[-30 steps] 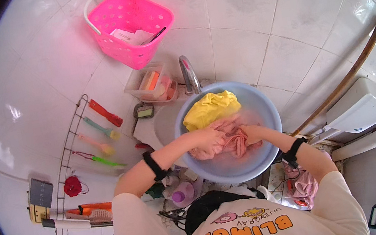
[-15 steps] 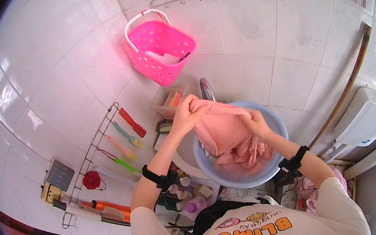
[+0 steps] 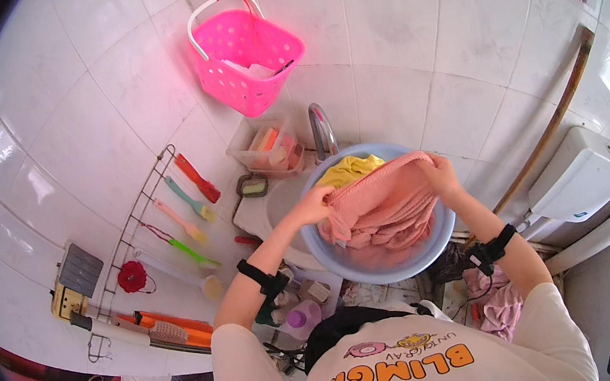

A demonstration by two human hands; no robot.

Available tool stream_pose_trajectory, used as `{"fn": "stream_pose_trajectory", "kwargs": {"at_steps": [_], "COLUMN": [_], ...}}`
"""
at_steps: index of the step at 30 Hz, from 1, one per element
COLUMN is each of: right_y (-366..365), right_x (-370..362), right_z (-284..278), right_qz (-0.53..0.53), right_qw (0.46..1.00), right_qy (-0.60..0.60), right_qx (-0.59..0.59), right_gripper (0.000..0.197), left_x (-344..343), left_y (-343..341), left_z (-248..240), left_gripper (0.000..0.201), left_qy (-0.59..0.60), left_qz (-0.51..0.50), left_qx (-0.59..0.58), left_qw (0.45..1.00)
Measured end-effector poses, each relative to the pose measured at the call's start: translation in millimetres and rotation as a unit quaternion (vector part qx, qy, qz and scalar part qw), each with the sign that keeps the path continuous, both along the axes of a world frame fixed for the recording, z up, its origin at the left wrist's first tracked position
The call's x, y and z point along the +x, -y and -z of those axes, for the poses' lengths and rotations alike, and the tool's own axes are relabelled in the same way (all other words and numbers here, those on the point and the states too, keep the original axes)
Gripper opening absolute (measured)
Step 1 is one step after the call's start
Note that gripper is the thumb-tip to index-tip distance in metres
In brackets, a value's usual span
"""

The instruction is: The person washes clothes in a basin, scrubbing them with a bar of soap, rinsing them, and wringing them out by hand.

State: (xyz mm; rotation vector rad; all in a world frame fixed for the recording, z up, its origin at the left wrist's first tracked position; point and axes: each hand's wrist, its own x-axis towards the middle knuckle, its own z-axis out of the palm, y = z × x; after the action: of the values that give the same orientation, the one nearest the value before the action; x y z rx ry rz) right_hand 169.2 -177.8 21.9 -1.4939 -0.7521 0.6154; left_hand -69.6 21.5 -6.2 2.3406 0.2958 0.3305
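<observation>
A pink textured cloth [image 3: 383,206], towel-like, is stretched between my two hands over a light blue basin [image 3: 382,274]. My left hand [image 3: 315,206] grips its upper left corner, and my right hand [image 3: 440,175] grips its upper right edge. The cloth's lower part lies bunched inside the basin. Behind it a yellow cloth [image 3: 352,171] shows at the basin's far side. Beneath the basin is a white sink [image 3: 276,211], with a curved metal faucet [image 3: 321,128] at its back.
A pink basket [image 3: 245,64] hangs on the tiled wall above a clear plastic box [image 3: 267,152]. Brushes hang from a wire rack [image 3: 136,221] at left. A wooden stick [image 3: 549,120] leans beside the white cistern [image 3: 582,174] at right. Bottles, including one purple-capped [image 3: 301,319], stand below.
Both hands have spread farther apart and come lower, pulling the pink cloth wider. The yellow cloth behind it has come into sight. The whole view has shifted slightly.
</observation>
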Motion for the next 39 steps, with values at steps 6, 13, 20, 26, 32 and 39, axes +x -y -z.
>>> {"fn": "stream_pose_trajectory", "kwargs": {"at_steps": [6, 13, 20, 26, 32, 39], "right_y": [15, 4, -25, -18, -5, -21], "right_x": [54, -9, -26, -25, -36, 9], "right_z": [45, 13, 15, 18, -26, 27], "right_qz": [0.035, -0.094, -0.204, -0.13, -0.184, -0.069], "right_qw": [0.997, 0.87, 0.939, 0.984, 0.976, 0.969], "right_qy": [-0.05, 0.482, 0.267, 0.115, 0.097, 0.167], "right_qx": [-0.053, -0.044, -0.066, -0.036, -0.059, -0.166], "right_gripper": [0.035, 0.065, 0.032, 0.034, 0.038, 0.031], "left_x": [12, 42, 48, 18, 10, 54], "left_y": [19, 52, 34, 34, 34, 15], "left_z": [-6, -28, -28, -21, 30, 36], "left_gripper": [0.03, 0.04, 0.042, 0.034, 0.023, 0.026], "left_qy": [-0.022, 0.162, -0.094, -0.196, 0.085, 0.11], "left_qz": [-0.188, -0.131, -0.119, 0.018, -0.144, -0.205], "left_qx": [0.059, -0.128, -0.088, -0.194, -0.348, -0.183], "left_qw": [0.98, 0.97, 0.984, 0.961, 0.923, 0.955]}}
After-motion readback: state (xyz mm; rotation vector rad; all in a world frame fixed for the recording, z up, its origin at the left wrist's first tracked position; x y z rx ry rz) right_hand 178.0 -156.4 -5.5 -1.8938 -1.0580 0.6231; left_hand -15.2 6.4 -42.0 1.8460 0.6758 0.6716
